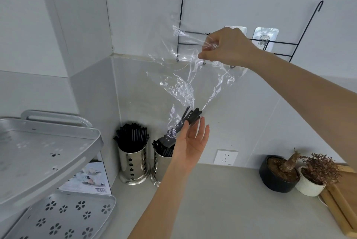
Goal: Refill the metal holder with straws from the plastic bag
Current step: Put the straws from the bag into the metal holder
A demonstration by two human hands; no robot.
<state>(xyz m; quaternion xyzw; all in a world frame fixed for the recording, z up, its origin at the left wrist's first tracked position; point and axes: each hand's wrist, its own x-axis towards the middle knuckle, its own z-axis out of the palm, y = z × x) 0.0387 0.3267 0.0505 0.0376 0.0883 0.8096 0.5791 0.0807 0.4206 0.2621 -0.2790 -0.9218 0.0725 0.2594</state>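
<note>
My right hand (226, 45) pinches the bottom of a clear plastic bag (185, 80) and holds it upside down, high above the counter. Black straws (191, 118) slide out of the bag's lower mouth, slanting down into a shiny metal holder (161, 163) in the corner. My left hand (193, 146) is open beside the straws, its fingers straight, with the fingertips touching the bundle's upper ends. It hides most of that holder. A second metal holder (133, 163), packed with black straws, stands just to the left.
A grey two-tier metal rack (48, 157) fills the lower left, with a printed box (88, 178) behind it. A black wire rack (280, 45) hangs on the wall. Two potted plants (297, 173), a wooden board (342, 206) and a wall socket (225, 157) are at the right.
</note>
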